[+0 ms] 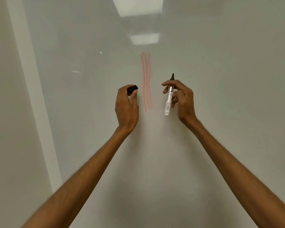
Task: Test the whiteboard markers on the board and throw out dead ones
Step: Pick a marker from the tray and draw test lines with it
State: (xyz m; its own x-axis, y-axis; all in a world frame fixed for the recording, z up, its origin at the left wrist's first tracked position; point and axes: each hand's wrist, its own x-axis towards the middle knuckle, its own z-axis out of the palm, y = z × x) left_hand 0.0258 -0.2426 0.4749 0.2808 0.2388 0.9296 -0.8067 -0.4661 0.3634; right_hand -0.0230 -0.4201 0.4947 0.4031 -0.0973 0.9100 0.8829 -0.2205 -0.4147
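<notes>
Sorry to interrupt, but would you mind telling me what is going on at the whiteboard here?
A person is testing markers on the whiteboard. Their left hand pinches a black cap, and their right hand holds the uncapped marker with its dark tip pointing up. Three faint red lines run down the board between the hands. No dark stroke shows yet.

A glossy white whiteboard (220, 63) fills almost the whole view, standing upright. Three thin red lines (146, 83) are drawn on it near its middle, running top to bottom, slightly wavy and close side by side without crossing. Two bright ceiling-light reflections (136, 7) show on its upper part. A paler vertical strip (33, 96) runs down the left side of the board
</notes>
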